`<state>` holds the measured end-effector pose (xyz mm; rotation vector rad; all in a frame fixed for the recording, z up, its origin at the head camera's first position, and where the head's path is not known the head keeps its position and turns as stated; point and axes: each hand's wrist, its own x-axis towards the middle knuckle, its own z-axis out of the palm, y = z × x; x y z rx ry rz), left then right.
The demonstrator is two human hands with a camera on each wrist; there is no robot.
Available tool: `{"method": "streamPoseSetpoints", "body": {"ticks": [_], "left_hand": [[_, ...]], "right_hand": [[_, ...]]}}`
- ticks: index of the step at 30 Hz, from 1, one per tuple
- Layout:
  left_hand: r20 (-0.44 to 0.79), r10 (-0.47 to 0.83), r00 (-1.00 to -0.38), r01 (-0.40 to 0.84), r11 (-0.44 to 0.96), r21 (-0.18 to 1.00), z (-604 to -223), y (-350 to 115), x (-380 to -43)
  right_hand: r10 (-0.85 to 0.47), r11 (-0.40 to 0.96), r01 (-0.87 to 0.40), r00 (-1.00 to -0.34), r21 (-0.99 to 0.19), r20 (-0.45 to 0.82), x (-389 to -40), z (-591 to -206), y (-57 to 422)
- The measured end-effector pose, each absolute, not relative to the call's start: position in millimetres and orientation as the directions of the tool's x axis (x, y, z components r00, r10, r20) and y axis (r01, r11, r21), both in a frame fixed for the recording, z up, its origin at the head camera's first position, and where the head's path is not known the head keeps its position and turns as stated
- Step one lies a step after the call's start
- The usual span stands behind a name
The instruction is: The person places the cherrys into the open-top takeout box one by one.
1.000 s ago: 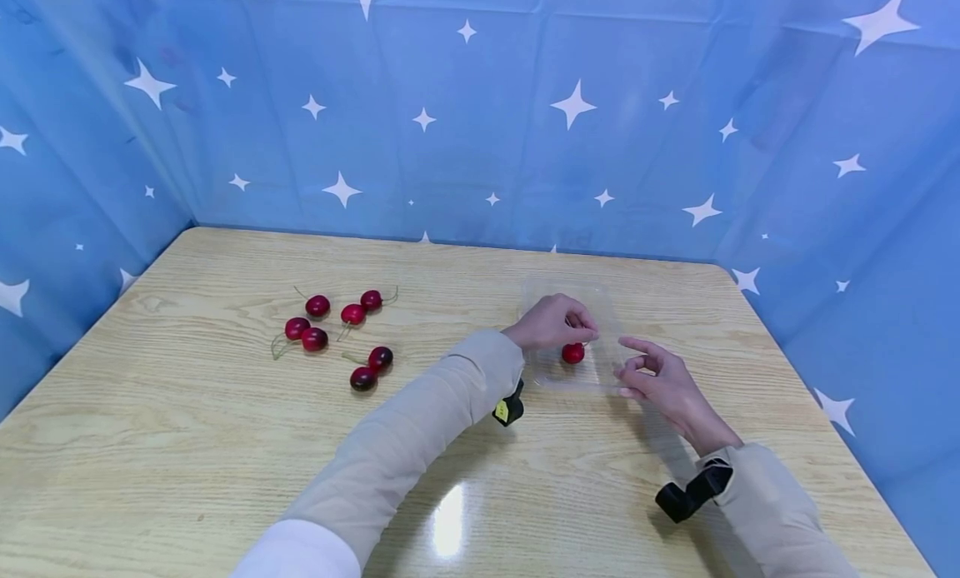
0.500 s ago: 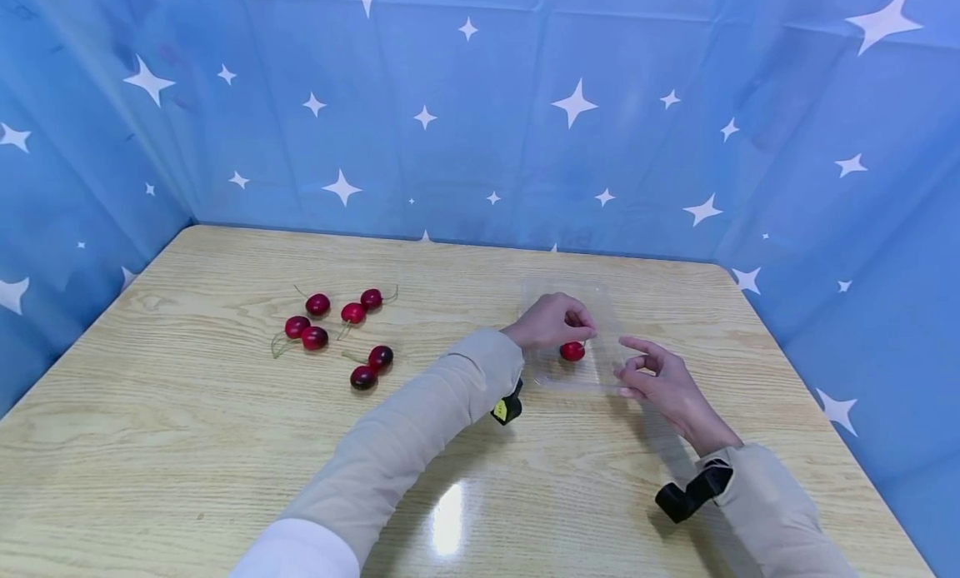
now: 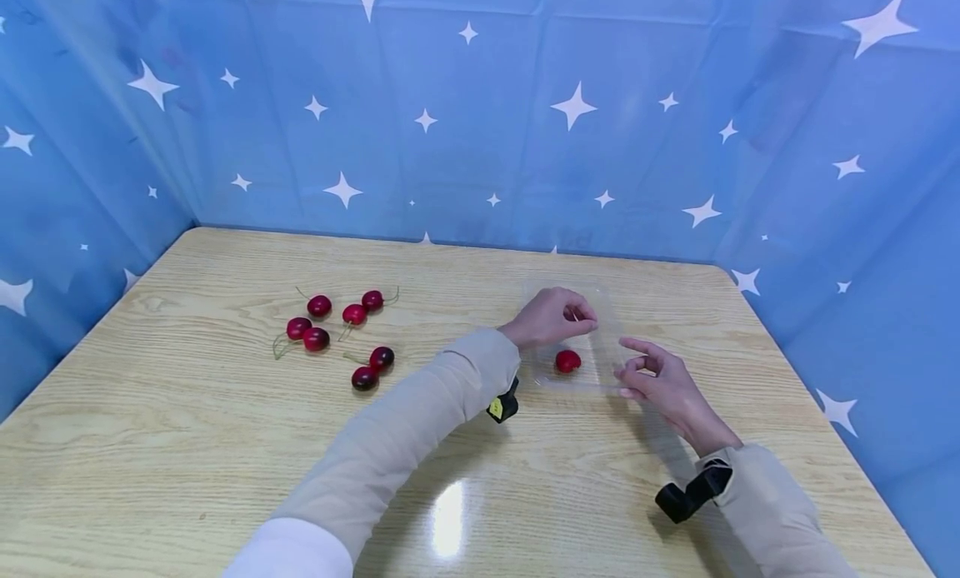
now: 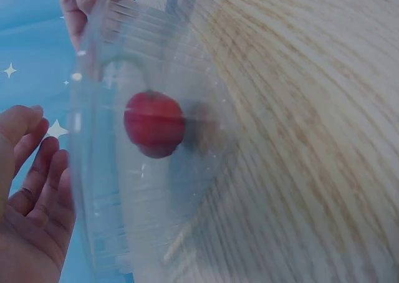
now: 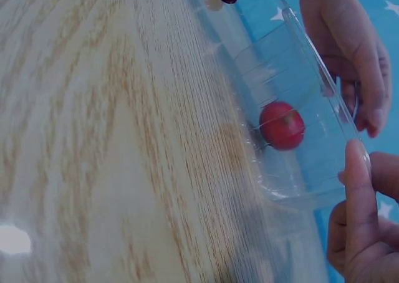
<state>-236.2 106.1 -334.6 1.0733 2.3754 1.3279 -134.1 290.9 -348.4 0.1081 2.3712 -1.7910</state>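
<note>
My left hand (image 3: 553,318) hovers above a clear plastic box (image 3: 604,382) at the table's right side. Its fingers are loosely bent and hold nothing; in the left wrist view the thumb stands apart from the other fingers. Inside the box sits a red cherry (image 3: 567,361), below the left hand and apart from it. A thin stem shows on this cherry in the left wrist view. My right hand (image 3: 663,386) pinches the box's right rim between thumb and fingers, as the right wrist view (image 5: 368,227) shows.
On the left half of the wooden table (image 3: 225,461), several dark red cherries (image 3: 316,339) lie with their stems, some touching in pairs. A blue curtain (image 3: 450,145) with white stars hangs behind the table and along both sides.
The left hand has let go of the cherry stem and risen slightly. The cherry has settled a little lower and to the left in the box. The right hand keeps its place.
</note>
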Motion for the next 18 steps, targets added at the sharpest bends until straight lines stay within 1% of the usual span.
{"method": "streamPoseSetpoints", "body": {"ticks": [7, 14, 18], "left_hand": [[0.202, 0.673, -0.711, 0.534, 0.329, 0.779, -332.7, 94.3, -232.8], [0.332, 0.615, -0.716, 0.609, 0.316, 0.728, -338.9, 75.1, -224.8], [0.349, 0.570, -0.744, 0.594, 0.324, 0.737, -339.5, 62.3, -218.6]], "right_hand": [[-0.040, 0.284, 0.162, -0.983, -0.945, -0.180, -134.4, -349.2, 290.7], [-0.043, 0.288, 0.157, -0.983, -0.945, -0.176, -134.3, -348.9, 291.0], [-0.051, 0.294, 0.155, -0.983, -0.943, -0.177, -133.9, -349.0, 291.4]]}}
